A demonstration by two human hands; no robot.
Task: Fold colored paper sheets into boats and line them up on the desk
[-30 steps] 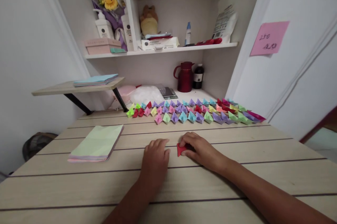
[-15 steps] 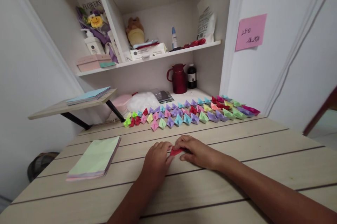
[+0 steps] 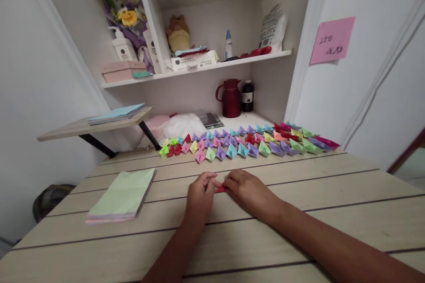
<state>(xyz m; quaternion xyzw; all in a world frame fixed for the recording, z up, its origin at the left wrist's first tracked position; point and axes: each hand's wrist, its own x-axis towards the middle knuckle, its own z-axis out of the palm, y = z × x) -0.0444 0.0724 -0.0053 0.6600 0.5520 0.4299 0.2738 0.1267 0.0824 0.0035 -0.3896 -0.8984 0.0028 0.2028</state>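
Note:
A small piece of red folded paper (image 3: 221,189) lies low over the tabletop between my two hands, mostly covered by fingers. My left hand (image 3: 201,192) pinches its left end with thumb and fingertips. From the right, my right hand (image 3: 244,189) has its fingers closed over the other end. Beyond the hands stand several rows of folded paper boats (image 3: 231,150) in red, pink, purple, blue, green and yellow.
A stack of coloured paper sheets (image 3: 122,196) with light green on top lies at the left. Behind it, a small raised shelf (image 3: 66,129) holds blue paper (image 3: 116,114). A dark red jug (image 3: 231,99) and a dark bottle (image 3: 247,97) stand at the back.
The view has swung slightly left. Less of the red paper shows now, as my right fingers have closed down over it and my left fingers have shifted their pinch.

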